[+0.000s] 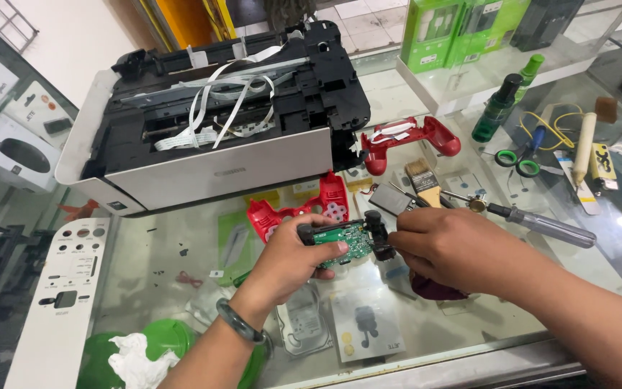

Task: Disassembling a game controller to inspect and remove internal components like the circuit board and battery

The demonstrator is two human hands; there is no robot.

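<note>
The right hand [444, 248] hides the green circuit board's [345, 241] right end; frame edges crop both forearms.

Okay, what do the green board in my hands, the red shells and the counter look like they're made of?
Green circuit board: probably fibreglass laminate, matte green, dotted with small parts.
Red shells: moulded plastic, glossy, with highlights on the curved grips.
Counter: glass, since boxes show through it and it reflects light.

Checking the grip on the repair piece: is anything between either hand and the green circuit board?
Nothing visible. The left hand grips the green circuit board directly, and the right hand pinches the black thumbstick module at its right end. Both are held above the glass counter.
</note>
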